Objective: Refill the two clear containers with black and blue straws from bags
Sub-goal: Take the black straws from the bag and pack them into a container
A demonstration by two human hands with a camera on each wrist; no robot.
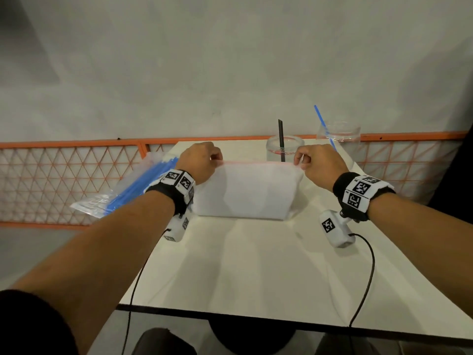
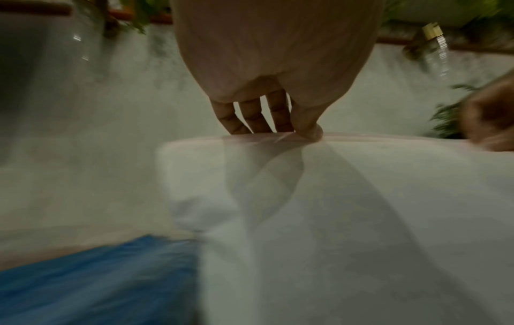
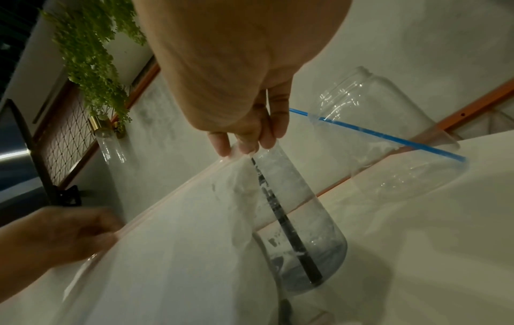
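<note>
A frosted white zip bag [image 1: 245, 192] stands upright on the white table [image 1: 256, 265]; its contents are hidden. My left hand [image 1: 215, 158] pinches the bag's top left corner and my right hand [image 1: 301, 160] pinches its top right corner. Both pinches show close up on the zip edge: left hand [image 2: 303, 132], right hand [image 3: 247, 147]. Behind the bag stands a clear container [image 1: 294, 147] with one black straw [image 1: 281, 139]. A second clear container [image 1: 343, 137] to its right holds one blue straw [image 1: 323, 125]. A clear bag of blue straws [image 1: 133, 188] lies at the table's left edge.
An orange metal lattice fence [image 1: 64, 180] runs behind and to the left of the table, against a grey wall. Cables hang from both wrist cameras over the table's near edge. Hanging green plants [image 3: 92, 50] and small glass bottles show on the wall.
</note>
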